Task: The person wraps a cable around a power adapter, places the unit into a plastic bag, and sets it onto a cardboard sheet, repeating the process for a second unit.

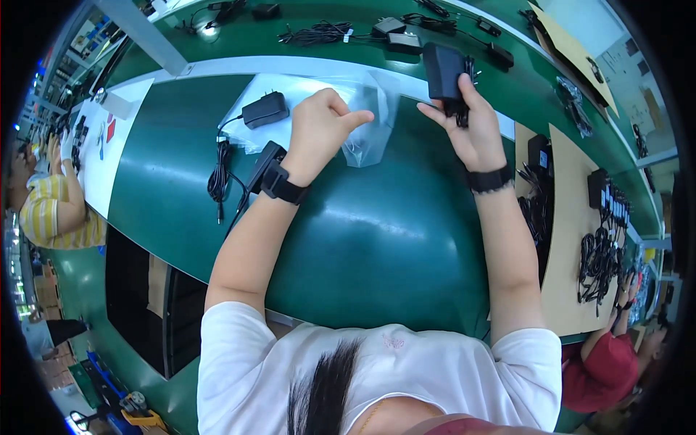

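Black and rigid, the power adapter (443,69) is held with its bundled cord above the green table (362,239) by the closed right hand (471,130). Thin, slippery plastic bag (366,127) is pinched by the left hand (319,130); the adapter seems light, best gripped by its body.

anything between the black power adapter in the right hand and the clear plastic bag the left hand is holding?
Nothing visible. The right hand holds the black box-shaped power adapter with its bundled cord above the green table. The left hand pinches the clear plastic bag. Only bare green surface shows in the gap between them.
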The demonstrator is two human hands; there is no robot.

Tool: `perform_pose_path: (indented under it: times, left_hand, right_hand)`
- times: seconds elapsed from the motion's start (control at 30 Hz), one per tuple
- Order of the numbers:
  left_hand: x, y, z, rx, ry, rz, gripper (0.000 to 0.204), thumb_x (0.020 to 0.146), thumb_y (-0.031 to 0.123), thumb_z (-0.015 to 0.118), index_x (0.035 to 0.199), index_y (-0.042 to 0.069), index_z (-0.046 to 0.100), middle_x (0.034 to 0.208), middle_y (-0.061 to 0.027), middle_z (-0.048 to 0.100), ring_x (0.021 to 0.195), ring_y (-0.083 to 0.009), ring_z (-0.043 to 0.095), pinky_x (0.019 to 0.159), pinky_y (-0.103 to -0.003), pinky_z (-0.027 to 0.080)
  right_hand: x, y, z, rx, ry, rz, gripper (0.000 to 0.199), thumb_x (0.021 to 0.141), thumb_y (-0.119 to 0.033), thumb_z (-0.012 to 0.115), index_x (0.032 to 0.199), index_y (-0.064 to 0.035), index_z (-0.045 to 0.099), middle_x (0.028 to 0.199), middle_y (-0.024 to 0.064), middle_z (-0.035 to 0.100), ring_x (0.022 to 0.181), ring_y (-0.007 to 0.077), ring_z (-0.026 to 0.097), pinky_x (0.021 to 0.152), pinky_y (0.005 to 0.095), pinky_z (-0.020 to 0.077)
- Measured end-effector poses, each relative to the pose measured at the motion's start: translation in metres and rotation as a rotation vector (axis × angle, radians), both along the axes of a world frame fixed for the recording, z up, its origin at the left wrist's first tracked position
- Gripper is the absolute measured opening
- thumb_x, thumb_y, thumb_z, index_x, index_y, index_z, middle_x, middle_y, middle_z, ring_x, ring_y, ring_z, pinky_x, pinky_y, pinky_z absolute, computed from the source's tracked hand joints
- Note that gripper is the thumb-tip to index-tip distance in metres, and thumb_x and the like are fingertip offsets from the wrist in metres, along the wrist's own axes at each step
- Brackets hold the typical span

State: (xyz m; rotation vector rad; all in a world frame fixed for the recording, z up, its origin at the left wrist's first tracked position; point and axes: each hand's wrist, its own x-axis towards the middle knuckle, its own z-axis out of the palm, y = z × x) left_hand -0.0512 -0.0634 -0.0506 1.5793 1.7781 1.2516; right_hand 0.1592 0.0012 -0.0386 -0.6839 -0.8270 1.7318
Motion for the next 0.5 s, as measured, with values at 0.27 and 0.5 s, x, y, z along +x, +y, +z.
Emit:
perform_pose_path:
  times: [0.27, 0.5]
  left_hand:
    - [0.031, -0.009, 0.005, 0.180, 0.056, -0.036, 0.013, 0.064, 0.011, 0.065, 0.066, 0.001, 0.056, 0.061, -0.0148, 0.058, 0.056, -0.0277, 0.058, 0.054, -0.033, 0.047]
    - [0.014, -0.010, 0.043, -0.185, -0.690, -0.109, 0.016, 0.073, 0.007, 0.062, 0.084, -0.002, 0.054, 0.058, -0.0020, 0.051, 0.044, -0.0070, 0.044, 0.038, -0.021, 0.035]
  right_hand:
    - [-0.033, -0.024, 0.003, 0.249, -0.320, -0.110, 0.027, 0.087, -0.024, 0.056, 0.102, -0.0018, 0.053, 0.090, 0.0045, 0.059, 0.076, 0.0093, 0.057, 0.067, 0.0228, 0.0466]
    - [-0.018, -0.042, 0.021, 0.678, -0.655, -0.064, 0.046, 0.082, -0.024, 0.063, 0.116, 0.0013, 0.045, 0.096, 0.0055, 0.057, 0.079, 0.0103, 0.056, 0.069, 0.0219, 0.0462]
